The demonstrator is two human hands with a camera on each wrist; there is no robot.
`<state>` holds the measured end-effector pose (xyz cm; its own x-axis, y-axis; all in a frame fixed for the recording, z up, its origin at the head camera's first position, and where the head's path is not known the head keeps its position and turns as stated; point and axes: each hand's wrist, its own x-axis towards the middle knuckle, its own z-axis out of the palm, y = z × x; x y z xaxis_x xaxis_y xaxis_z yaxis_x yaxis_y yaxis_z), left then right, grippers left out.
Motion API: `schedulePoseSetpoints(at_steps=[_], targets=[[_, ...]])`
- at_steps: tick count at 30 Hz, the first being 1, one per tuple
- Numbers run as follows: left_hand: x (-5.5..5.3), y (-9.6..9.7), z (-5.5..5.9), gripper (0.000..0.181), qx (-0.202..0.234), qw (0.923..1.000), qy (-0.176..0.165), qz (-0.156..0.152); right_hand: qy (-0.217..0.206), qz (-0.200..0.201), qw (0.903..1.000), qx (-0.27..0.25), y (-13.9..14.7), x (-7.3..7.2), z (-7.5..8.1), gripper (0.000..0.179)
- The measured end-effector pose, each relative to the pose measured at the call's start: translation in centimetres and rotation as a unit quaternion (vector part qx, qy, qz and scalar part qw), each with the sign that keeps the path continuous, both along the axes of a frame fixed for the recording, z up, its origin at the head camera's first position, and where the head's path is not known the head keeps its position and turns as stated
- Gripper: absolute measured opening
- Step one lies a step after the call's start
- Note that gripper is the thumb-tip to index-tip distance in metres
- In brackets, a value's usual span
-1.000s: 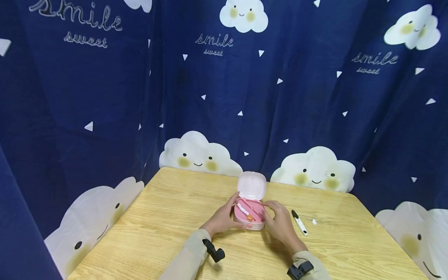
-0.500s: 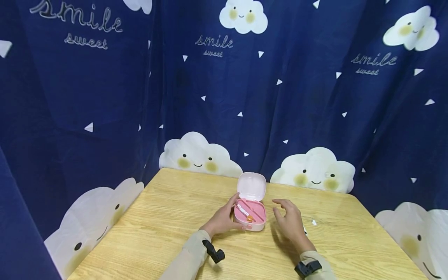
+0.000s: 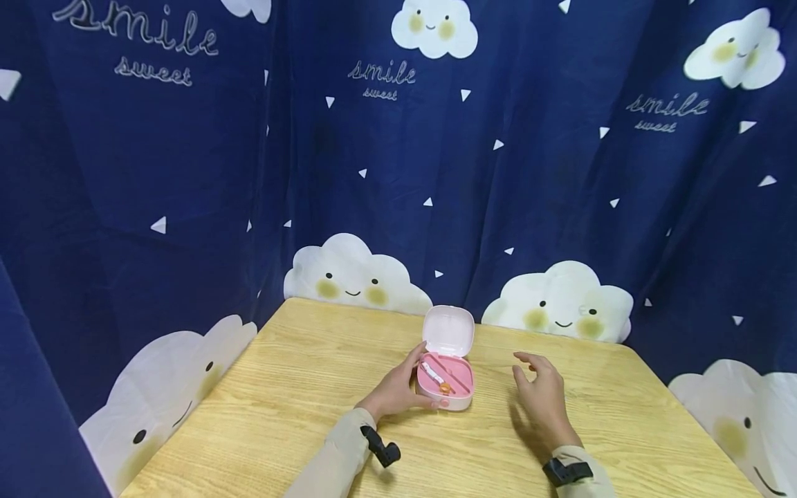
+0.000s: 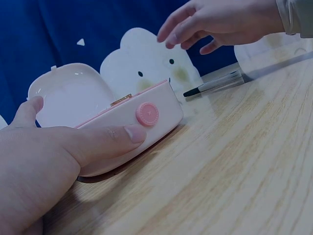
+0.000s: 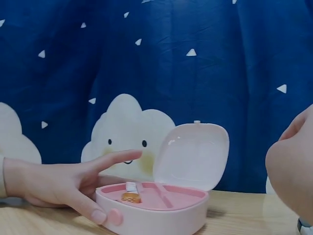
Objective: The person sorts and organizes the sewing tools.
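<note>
A small pink box stands on the wooden table with its lid raised. My left hand grips its left side, the thumb on the front wall beside a round pink button. Inside, a white strip with an orange end lies in the left part of the divided pink tray. My right hand is above the table to the right of the box, fingers loosely bent, nothing in them. A slim black-and-white tool lies below it; the head view hides this.
The wooden table reaches back to a dark blue curtain printed with white clouds. Small cameras are strapped to both wrists.
My right hand has left the box's right edge and moved right, covering the slim tool and a small white piece in the head view. The left hand and box stay put.
</note>
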<state>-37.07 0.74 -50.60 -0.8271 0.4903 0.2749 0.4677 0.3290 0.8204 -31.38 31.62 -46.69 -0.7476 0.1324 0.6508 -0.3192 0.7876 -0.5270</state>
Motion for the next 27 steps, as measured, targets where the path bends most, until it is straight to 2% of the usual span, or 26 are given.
schedulePoseSetpoints(at_steps=[14, 20, 27], targets=[[-0.1, 0.0, 0.0, 0.125, 0.004, 1.0000, 0.000, -0.001, -0.018, -0.036, 0.9990, 0.018, 1.8, -0.2, -0.9, 0.033], [-0.1, 0.0, 0.0, 0.125, -0.001, 1.0000, 0.003, -0.002, -0.076, -0.061, 0.9946, 0.037, 2.5, 0.0, -1.2, 0.039], [-0.1, 0.0, -0.1, 0.125, 0.004, 1.0000, -0.005, -0.002, -0.155, -0.046, 0.9849, 0.061, 2.9, 0.3, -1.6, 0.047]])
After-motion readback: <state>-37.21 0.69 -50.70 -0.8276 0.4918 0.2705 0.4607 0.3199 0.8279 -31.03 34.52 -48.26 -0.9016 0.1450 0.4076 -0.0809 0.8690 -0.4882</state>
